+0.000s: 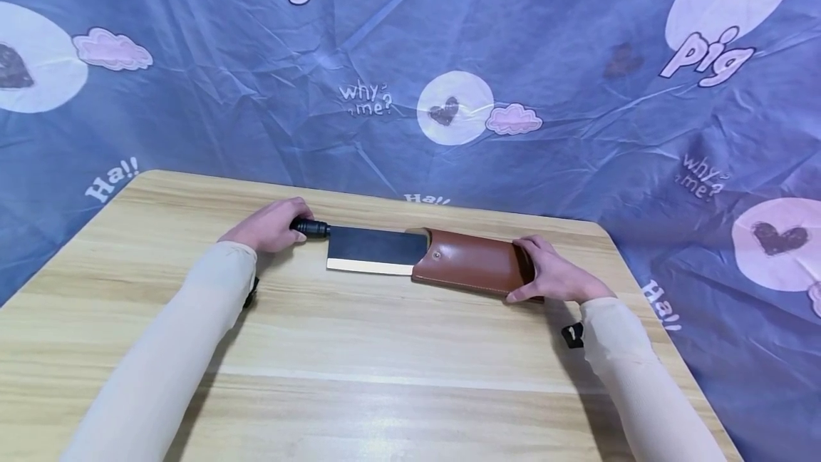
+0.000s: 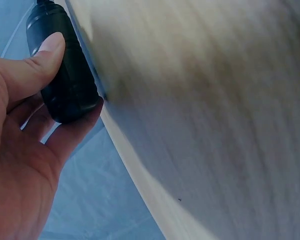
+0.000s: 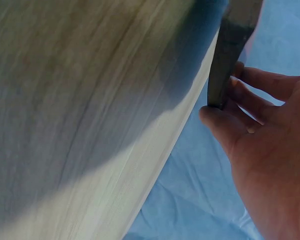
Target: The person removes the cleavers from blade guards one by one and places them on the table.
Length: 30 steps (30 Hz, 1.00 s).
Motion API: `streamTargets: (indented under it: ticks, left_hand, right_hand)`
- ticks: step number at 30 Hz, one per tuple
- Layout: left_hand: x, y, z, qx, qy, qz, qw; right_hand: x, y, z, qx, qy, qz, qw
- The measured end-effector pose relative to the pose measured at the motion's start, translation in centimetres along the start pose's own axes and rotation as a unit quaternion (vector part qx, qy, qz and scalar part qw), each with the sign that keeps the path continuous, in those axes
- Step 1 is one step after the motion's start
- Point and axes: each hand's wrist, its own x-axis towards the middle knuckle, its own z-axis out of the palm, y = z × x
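Observation:
A cleaver with a dark blade and a bright lower edge lies across the back of the table. Its black handle points left, and my left hand grips it with thumb and fingers. The blade's right end is inside a brown leather sheath that has a small metal snap near its mouth. At the sheath's right end my right hand pinches it, thumb on the near side and fingers on the far side. In the right wrist view the thumb and fingers of that hand hold the sheath's dark end.
The wooden table has its back edge just behind the cleaver. A wrinkled blue cloth printed with words, hearts and clouds hangs behind and beside it. Small black pieces show at both wrists.

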Motion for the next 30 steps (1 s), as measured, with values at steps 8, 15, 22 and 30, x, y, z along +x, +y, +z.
streamTargets:
  ticks: [8,15,22,30]
  left_hand:
    - [-0.5,-0.1,-0.4,-0.008,0.001,-0.011,0.9999]
    - [-1.1,-0.5,-0.9,-0.012,-0.002,-0.017,0.9998]
    - [-1.6,-1.2,-1.2,-0.020,-0.002,-0.034,0.9992]
    - [-2.2,-1.6,-2.1,-0.029,-0.012,-0.058,0.9978]
  right_hand:
    - [-0.2,0.5,0.1,-0.005,0.010,0.000,1.000]
    - [-0.7,1.1,-0.3,-0.010,0.016,0.010,1.000]
    - [-1.3,1.7,-0.6,-0.019,0.023,0.015,0.999]
    - [-2.0,2.1,-1.5,-0.024,0.024,0.032,0.999]
